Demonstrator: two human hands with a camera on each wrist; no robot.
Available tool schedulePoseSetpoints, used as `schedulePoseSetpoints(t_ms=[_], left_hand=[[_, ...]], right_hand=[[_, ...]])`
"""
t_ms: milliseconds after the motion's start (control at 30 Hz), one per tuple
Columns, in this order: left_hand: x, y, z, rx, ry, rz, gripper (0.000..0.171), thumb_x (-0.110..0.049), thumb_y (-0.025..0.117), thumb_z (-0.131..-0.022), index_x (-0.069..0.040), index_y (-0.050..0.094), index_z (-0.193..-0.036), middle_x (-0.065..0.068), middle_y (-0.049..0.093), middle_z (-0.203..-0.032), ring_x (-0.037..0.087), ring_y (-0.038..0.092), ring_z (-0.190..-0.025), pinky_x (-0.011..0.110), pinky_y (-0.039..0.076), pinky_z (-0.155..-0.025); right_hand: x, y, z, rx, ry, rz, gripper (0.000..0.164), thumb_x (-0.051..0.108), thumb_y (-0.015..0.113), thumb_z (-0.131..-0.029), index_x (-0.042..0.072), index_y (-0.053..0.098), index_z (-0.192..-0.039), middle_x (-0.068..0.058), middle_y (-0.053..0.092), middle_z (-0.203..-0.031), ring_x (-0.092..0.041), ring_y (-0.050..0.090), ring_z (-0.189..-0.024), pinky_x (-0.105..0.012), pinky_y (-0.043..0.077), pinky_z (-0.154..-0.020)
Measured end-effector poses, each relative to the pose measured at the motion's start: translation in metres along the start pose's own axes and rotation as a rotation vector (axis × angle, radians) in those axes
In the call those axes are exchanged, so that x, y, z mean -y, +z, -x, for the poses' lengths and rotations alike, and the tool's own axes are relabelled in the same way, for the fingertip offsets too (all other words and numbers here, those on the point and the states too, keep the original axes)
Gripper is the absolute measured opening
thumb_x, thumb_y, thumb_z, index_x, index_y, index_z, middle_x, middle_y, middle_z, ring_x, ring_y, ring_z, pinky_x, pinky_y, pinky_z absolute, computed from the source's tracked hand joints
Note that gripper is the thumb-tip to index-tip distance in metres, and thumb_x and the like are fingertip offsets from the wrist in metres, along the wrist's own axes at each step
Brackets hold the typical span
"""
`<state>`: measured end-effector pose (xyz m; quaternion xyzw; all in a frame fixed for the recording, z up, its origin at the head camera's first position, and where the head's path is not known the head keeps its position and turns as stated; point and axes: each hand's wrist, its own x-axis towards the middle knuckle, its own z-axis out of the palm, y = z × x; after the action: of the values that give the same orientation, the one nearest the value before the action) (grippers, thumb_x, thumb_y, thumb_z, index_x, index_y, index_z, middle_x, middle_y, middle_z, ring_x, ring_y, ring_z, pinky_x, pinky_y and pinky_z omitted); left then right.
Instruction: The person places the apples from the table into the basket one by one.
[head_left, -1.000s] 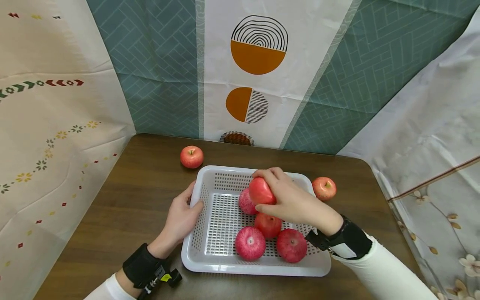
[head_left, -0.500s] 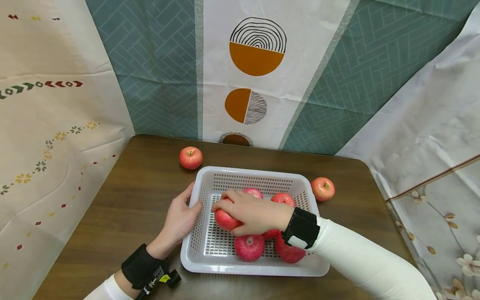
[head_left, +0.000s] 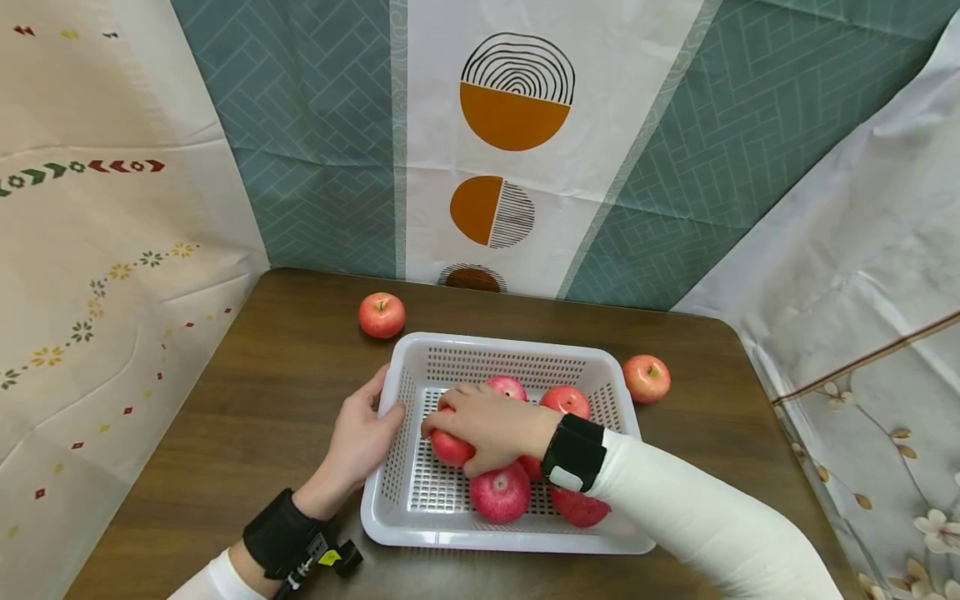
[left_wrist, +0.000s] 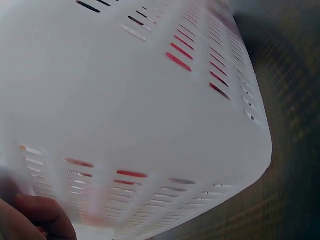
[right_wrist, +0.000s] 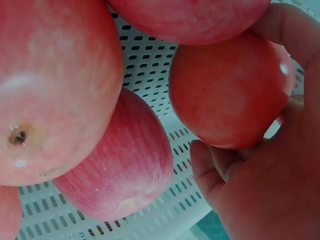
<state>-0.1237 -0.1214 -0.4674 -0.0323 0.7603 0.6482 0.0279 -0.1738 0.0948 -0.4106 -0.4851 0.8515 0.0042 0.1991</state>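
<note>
A white perforated plastic basket (head_left: 510, 540) stands on the table with several red apples in it. My left hand (head_left: 363, 437) grips its left rim, thumb over the edge; in the left wrist view only a few fingers (left_wrist: 42, 215) show beside the basket wall. Inside the basket, my right hand (head_left: 491, 421) holds a red apple (head_left: 452, 450) near the left side. The right wrist view shows thumb and fingers curled round that apple (right_wrist: 225, 92), which adjoins another apple (right_wrist: 195, 17). Nearby lie a dark pink apple (head_left: 501, 493) and one at the back (head_left: 506, 386). My right hand partly covers others.
One apple (head_left: 382, 316) sits on the brown wooden table (head_left: 247, 400) behind the basket's left corner. Another apple (head_left: 647, 378) lies just outside its right side. Patterned cloths (head_left: 322, 167) hang behind and beside the table.
My right hand has carried its apple leftward and toward me across the basket, then settled slightly lower. An apple it was covering at the right now shows. My left hand stays on the rim.
</note>
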Motion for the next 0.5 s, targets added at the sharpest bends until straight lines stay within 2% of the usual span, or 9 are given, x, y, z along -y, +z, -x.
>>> schedulePoseSetpoints(t_ms=[300,500], left_hand=[[0.0008,0.0007,-0.0006,0.01,-0.013,0.016,0.069,-0.001,0.057,-0.102,-0.004,0.034,-0.167,0.023,0.051,-0.157,0.043,0.063,-0.128,0.057,0.059,-0.089],[-0.0003,0.0002,-0.0001,0.007,-0.026,0.008,0.069,-0.002,0.057,-0.103,-0.004,0.033,-0.167,0.024,0.05,-0.157,0.044,0.063,-0.127,0.058,0.059,-0.089]], right_hand=[[-0.0026,0.001,-0.0047,0.039,0.041,0.032,0.073,0.042,0.087,-0.087,0.031,0.056,-0.152,0.001,0.059,-0.143,-0.021,0.048,-0.135,-0.048,0.042,-0.115],[-0.0041,0.001,-0.0044,0.057,0.064,0.034,0.072,0.046,0.087,-0.085,0.032,0.058,-0.15,0.002,0.061,-0.14,-0.02,0.048,-0.131,-0.044,0.044,-0.11]])
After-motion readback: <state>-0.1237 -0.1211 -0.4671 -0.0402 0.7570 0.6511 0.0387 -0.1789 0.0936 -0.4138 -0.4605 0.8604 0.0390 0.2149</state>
